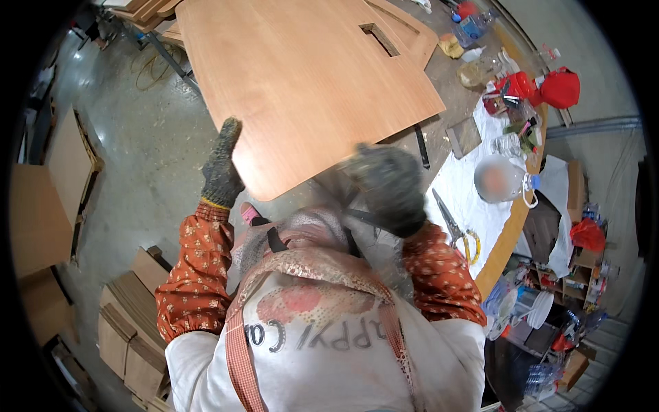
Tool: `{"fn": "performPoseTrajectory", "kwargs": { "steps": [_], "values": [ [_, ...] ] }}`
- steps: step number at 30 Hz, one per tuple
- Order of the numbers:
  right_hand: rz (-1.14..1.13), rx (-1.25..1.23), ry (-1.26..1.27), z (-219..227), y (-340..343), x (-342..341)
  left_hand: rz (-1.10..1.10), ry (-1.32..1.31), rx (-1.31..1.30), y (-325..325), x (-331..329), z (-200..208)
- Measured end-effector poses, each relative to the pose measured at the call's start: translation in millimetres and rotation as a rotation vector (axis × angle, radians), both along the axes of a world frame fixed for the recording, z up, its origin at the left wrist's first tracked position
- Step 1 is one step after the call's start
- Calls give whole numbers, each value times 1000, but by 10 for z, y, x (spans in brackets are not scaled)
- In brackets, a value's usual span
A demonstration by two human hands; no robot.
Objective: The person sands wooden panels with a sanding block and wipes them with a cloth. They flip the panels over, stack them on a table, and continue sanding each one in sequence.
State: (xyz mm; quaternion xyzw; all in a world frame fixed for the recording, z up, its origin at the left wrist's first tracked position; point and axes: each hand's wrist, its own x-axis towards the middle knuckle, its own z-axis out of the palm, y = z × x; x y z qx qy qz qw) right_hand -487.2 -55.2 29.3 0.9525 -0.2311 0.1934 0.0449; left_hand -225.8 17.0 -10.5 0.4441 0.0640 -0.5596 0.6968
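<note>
A large light-brown wooden board [302, 75] with rounded corners and a slot cut through near its far right lies on the workbench and juts out toward me. My left hand [223, 168], in a dark grey knitted glove, grips the board's left edge near the close rounded corner; its fingers are closed and partly hidden. My right hand [388, 182], in a similar glove, is at the board's near edge, right of the middle. Motion smears its fingers, so I cannot make out whether it holds anything. Another cut-out board [415, 34] shows beneath the far right side.
Scissors with yellow handles [470, 244] lie on white paper [484, 130] at the right. Near them are a flat grey square [465, 137], a black strip [421, 146], bottles [479, 71] and a red container [559, 88]. Stacked boards [134, 323] stand on the floor at left.
</note>
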Motion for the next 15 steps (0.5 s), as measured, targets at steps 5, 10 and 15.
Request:
{"fn": "performPoseTrajectory", "kwargs": {
  "steps": [5,10,15],
  "values": [
    [209,108,3,-434,32,121,-42,-873,-131,252,378,-628],
    [-72,-44,-122,-179,-407,-473,-9,-362,-62,305,424,-462],
    [74,-14,-57,-299,-5,-168,-11,-388,-110,330,616,-673]
  ]
}}
